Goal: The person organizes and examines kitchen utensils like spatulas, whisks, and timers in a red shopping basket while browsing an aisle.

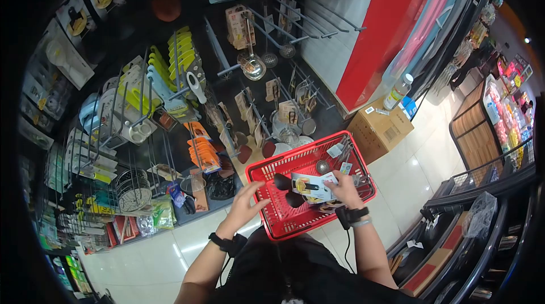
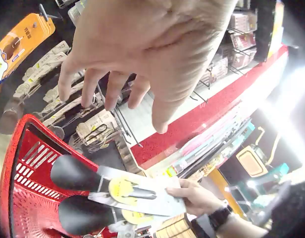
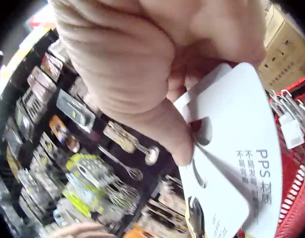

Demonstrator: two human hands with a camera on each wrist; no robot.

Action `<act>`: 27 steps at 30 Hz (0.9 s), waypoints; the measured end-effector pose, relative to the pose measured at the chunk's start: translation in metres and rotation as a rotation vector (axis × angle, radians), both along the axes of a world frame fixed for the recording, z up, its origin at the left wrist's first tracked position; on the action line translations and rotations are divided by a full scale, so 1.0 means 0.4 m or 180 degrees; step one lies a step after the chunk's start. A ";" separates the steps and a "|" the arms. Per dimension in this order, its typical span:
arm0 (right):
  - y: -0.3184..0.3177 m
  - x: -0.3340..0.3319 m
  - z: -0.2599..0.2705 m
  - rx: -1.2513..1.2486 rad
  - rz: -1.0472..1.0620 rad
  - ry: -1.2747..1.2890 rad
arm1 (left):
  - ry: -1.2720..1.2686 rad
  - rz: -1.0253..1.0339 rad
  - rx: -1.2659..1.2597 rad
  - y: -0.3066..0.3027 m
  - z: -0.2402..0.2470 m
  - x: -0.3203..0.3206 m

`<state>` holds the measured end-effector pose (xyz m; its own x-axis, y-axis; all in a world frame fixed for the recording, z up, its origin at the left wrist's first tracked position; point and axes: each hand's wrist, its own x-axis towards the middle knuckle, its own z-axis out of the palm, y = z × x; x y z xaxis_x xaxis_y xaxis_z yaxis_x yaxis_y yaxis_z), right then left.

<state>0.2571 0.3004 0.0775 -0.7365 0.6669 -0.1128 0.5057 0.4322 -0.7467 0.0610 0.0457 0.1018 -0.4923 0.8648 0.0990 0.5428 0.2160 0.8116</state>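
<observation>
My right hand (image 1: 344,189) pinches two black-headed kitchen utensils (image 2: 76,172) by the tops of their white cards (image 3: 236,124). Their dark, rounded heads point left, over the inside of a red shopping basket (image 1: 278,225). At the basket's left rim, my left hand (image 1: 245,207) spreads its fingers and holds nothing. The left wrist view shows that palm (image 2: 152,49) above the basket and the cards. A metal ladle-like utensil (image 1: 322,166) and several tagged metal utensils (image 3: 291,130) lie in the basket's right part.
Hooks ahead carry a ladle (image 1: 253,68), green-handled tools (image 1: 180,54) and orange-carded items (image 1: 203,153). A cardboard box (image 1: 381,129) stands beyond the basket, with a bottle (image 1: 398,91) on it. Dark shelving (image 1: 454,253) runs along the right.
</observation>
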 end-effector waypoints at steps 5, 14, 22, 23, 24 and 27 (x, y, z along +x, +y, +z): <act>0.026 0.008 0.211 -0.1125 0.0538 0.0465 | -0.0272 0.0164 0.0043 0.028 0.049 -0.063; 0.026 -0.018 0.145 -0.3754 0.0825 0.0654 | -0.3197 -0.2079 -0.1351 -0.049 -0.016 0.007; -0.121 0.022 0.116 -0.5696 0.0600 0.2607 | -0.3839 -0.1133 -0.1013 -0.133 0.004 0.072; -0.153 0.021 0.106 -0.5532 0.0648 0.2660 | -0.3722 -0.1046 -0.0931 -0.139 0.007 0.079; -0.175 0.016 0.058 -0.5282 0.0747 0.2148 | -0.3775 -0.0945 -0.0825 -0.143 0.012 0.086; -0.248 0.009 0.096 -0.4759 0.0892 0.1637 | -0.3649 -0.0732 -0.0453 -0.139 0.021 0.098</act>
